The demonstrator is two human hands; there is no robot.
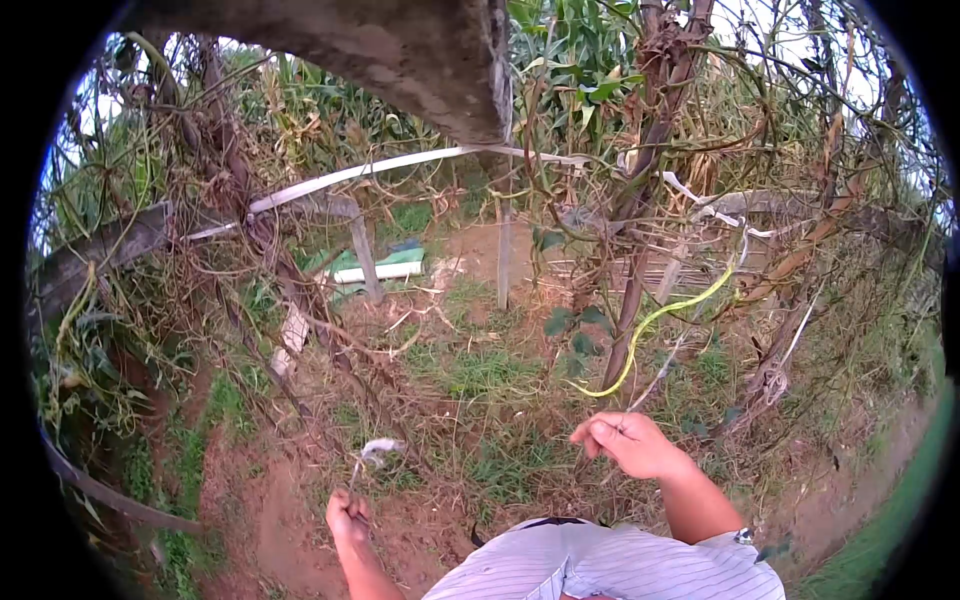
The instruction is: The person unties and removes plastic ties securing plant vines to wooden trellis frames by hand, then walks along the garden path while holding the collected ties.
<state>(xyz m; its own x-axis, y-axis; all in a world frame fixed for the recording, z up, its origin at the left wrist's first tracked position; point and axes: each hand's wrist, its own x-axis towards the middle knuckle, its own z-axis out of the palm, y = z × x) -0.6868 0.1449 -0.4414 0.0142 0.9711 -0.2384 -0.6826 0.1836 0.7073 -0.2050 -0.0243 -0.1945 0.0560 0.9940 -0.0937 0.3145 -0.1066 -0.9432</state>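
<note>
My left hand (347, 515) is low, left of my body, its fingers closed around a thin strip (380, 448) whose pale, frayed-looking end curls above the fist. I cannot make out its material. My right hand (640, 445) is raised in front of me on the right, thumb and fingers pinched together. A thin grey strand (660, 375) runs down to the back of this hand from the vines; its end in the fingers is hidden. A bright yellow-green strap (650, 325) hangs in a curve just above the right hand, not touching it.
Twisted brown vine stems (650, 150) climb on both sides. A concrete beam (400, 60) hangs overhead, and a white strip (360, 178) stretches across below it. A concrete post (504, 255) stands behind, near a green sheet (350, 265). Corn plants (590, 75) grow beyond.
</note>
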